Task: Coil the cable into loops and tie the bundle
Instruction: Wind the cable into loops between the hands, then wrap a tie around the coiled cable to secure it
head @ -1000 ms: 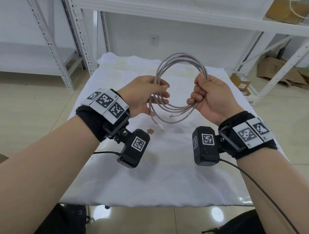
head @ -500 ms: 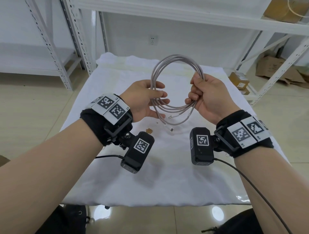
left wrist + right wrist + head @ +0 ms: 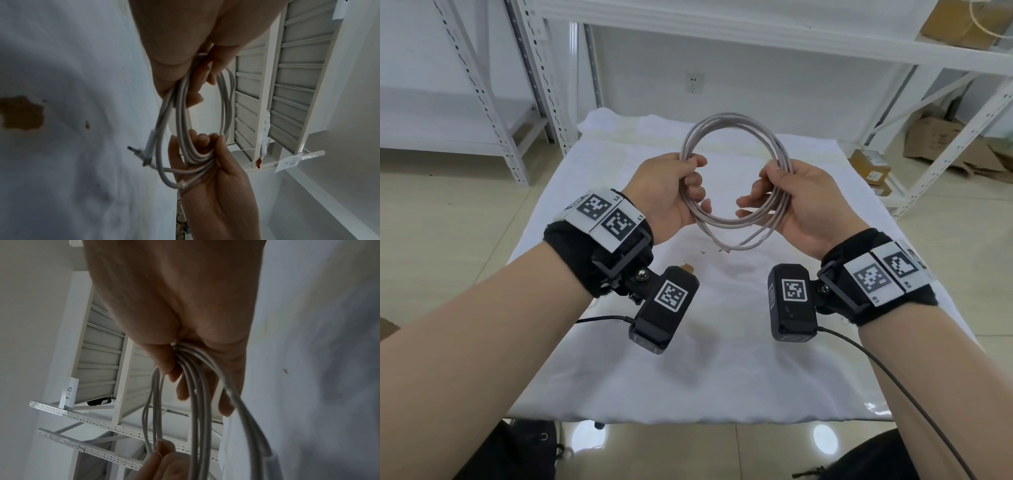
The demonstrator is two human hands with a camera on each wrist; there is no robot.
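A grey cable (image 3: 726, 120) is coiled into several round loops and held upright in the air above the white cloth (image 3: 722, 359). My left hand (image 3: 671, 192) grips the left side of the coil, fingers curled round the strands. My right hand (image 3: 791, 198) grips the right side the same way. In the left wrist view the cable (image 3: 185, 129) runs from my left hand (image 3: 185, 65) down to my right hand (image 3: 205, 162), and its plug ends (image 3: 144, 154) stick out to the left. In the right wrist view my right hand (image 3: 185, 353) clasps the bundled cable (image 3: 197, 418).
The cloth covers a table (image 3: 571, 419) and carries a small brown stain (image 3: 687, 266). White metal shelving (image 3: 482, 85) stands behind and on both sides. Cardboard boxes (image 3: 941, 137) lie on the floor at the right. Camera cords (image 3: 893, 387) hang from my wrists.
Both hands have moved apart along the coil, the left one closing fully round the left side. The coil now stands rounder and wider, with its loose ends hanging at the bottom.
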